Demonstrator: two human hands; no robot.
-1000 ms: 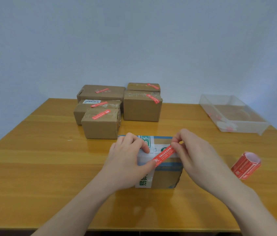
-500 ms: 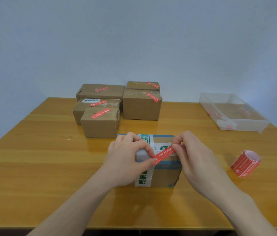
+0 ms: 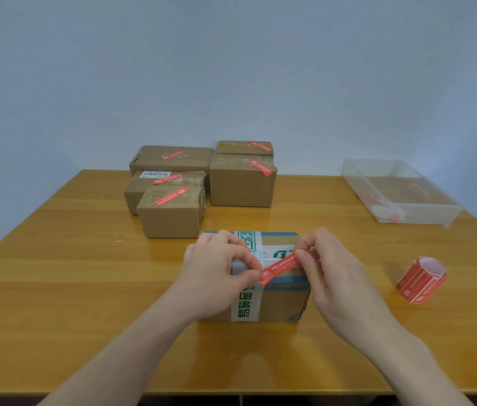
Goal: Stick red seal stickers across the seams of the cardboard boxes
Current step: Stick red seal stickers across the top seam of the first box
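Closest to the person, on the wooden table [image 3: 55, 303], sits a cardboard box [image 3: 278, 300] wrapped with white tape printed in green, and both bare hands are over its top. The left hand [image 3: 216, 276] has its fingers curled, pinching the lower-left end of a red seal sticker [image 3: 280, 268] between thumb and forefinger at the box's near top edge. The right hand [image 3: 333, 276] pinches the sticker's upper-right end, fingers bunched tightly around it. The strip runs at a slant between the two hands, stretched across the taped top of the box; whether it already touches the cardboard along its length I cannot quite tell from here. Off to the right, well apart from the box, a roll of red stickers [image 3: 420, 280] lies on its side on the table (its white inner liner shows at the open end). Farther back on the left stands a cluster of five sealed boxes [image 3: 202, 183], each one wearing a red strip slanted across its top, the nearest of them just behind the box being worked on. At the far right edge rests a clear plastic tray [image 3: 401, 194] with a few small red and white scraps in it.
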